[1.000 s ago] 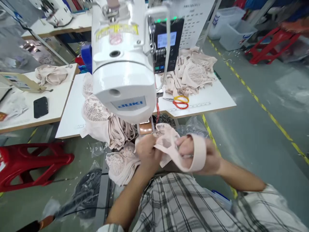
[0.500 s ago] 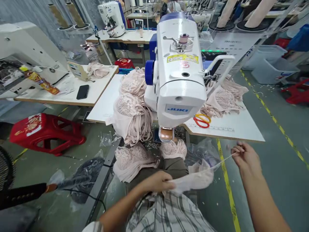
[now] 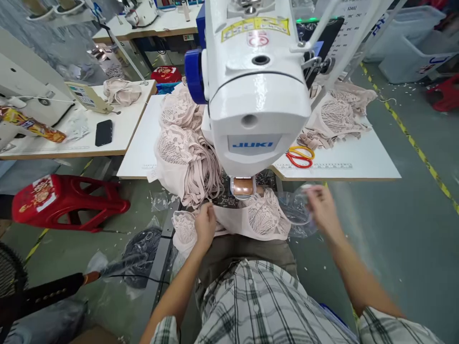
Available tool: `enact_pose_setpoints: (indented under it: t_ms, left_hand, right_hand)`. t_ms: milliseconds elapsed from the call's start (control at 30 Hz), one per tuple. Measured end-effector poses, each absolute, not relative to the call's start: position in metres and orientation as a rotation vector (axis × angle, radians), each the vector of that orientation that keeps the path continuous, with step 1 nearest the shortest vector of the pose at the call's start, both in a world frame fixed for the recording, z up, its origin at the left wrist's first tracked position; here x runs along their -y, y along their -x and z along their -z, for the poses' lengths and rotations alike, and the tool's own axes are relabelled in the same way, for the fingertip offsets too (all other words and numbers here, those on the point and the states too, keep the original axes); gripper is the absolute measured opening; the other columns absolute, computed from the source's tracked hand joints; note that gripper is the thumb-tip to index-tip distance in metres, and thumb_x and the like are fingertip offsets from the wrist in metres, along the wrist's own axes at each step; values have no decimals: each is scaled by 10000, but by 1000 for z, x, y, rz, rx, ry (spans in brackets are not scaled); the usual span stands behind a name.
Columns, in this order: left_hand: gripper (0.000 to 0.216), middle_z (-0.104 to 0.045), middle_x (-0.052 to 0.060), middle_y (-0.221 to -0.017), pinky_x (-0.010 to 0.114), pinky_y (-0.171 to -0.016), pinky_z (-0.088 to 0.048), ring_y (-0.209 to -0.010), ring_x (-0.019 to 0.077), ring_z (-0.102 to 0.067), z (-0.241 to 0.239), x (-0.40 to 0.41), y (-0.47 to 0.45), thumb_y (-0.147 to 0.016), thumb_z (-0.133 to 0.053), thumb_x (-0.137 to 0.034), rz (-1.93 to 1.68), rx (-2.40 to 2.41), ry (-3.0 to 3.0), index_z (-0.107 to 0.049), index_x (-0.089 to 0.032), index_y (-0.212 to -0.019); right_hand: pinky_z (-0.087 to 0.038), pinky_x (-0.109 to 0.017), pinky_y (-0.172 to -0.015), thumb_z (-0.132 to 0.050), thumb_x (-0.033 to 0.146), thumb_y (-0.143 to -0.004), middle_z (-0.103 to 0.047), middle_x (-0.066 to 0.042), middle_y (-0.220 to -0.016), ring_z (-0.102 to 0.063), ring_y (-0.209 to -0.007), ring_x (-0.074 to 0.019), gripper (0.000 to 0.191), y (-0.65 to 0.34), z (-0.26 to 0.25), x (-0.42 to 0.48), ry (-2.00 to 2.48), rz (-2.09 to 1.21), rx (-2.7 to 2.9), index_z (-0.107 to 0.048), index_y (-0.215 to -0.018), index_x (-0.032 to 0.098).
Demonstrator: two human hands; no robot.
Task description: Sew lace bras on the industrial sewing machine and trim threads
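A beige lace bra [image 3: 265,217] is stretched across my lap, just below the sewing head. My left hand [image 3: 205,223] is closed on its left end, fingertips pinching the fabric. My right hand [image 3: 322,208], slightly blurred, is raised beside the right cup; its fingers pinch the bra's thin strap, which loops down to the cup. Another lace bra [image 3: 184,229] lies behind and left of my left hand, partly covered. The white JUKI sewing machine [image 3: 256,114] stands directly in front, its lower part close above the held bra.
Beige bras [image 3: 182,157] are heaped on the table left of the machine, with more bras [image 3: 339,114] on the right. Scissors [image 3: 300,156] with red and yellow handles lie near the right table edge. A red stool [image 3: 68,200] and a black fan [image 3: 12,282] are at left.
The bra has gone from hanging bunched near my waist to spread out under the machine head. My left hand moved left and forward, my right hand inward. The view has tilted down and closer.
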State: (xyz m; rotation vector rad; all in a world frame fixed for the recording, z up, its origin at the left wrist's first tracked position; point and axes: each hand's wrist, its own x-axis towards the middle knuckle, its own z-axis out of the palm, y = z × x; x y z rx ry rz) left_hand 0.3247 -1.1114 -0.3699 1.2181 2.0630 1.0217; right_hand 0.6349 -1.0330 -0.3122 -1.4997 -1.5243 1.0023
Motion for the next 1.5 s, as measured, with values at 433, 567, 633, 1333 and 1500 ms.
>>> enact_pose_setpoints:
  t_ms: [433, 567, 633, 1333, 1500]
  left_hand:
    - [267, -740, 63, -828, 245, -606, -491, -698, 159, -661, 278, 1105, -356, -927, -623, -353, -773, -1457, -1792, -755, -176, -1077]
    - [207, -677, 18, -715, 220, -572, -437, -627, 126, -605, 289, 1107, -359, -966, -553, -251, -817, -1441, -1907, -752, -194, -958]
    - [211, -658, 11, -697, 218, -562, -417, -618, 122, -597, 294, 1109, -362, -970, -543, -239, -836, -1478, -1970, -722, -188, -872]
    - [163, -720, 0, -750, 213, -611, -490, -643, 123, -665, 275, 1123, -350, -961, -505, -210, -802, -1425, -1984, -665, -203, -931]
    - [155, -755, 38, -871, 246, -700, -532, -779, 151, -694, 269, 1121, -348, -943, -567, -192, -889, -1387, -1844, -721, -204, -929]
  right_hand:
    - [-314, -249, -556, -553, 273, -921, -583, 34, -724, -447, -542, -117, 77, -556, 294, 1065, 1026, -1185, 2154, -523, -969, 221]
    - [-359, -251, -609, -589, 296, -915, -672, -2, -808, -577, -663, -148, 127, -559, 291, 1061, 1067, -1267, 2177, -569, -1001, 206]
    - [-391, -253, -642, -613, 316, -907, -709, -22, -851, -615, -724, -160, 148, -560, 291, 1057, 1068, -1333, 2184, -620, -993, 195]
    - [-526, -256, -716, -549, 219, -974, -699, -68, -922, -664, -829, -152, 172, -556, 289, 1054, 338, -1178, 2430, -708, -914, 190]
    - [-519, -249, -658, -486, 206, -994, -694, -59, -844, -640, -742, -141, 205, -552, 291, 1058, 355, -820, 2416, -672, -906, 199]
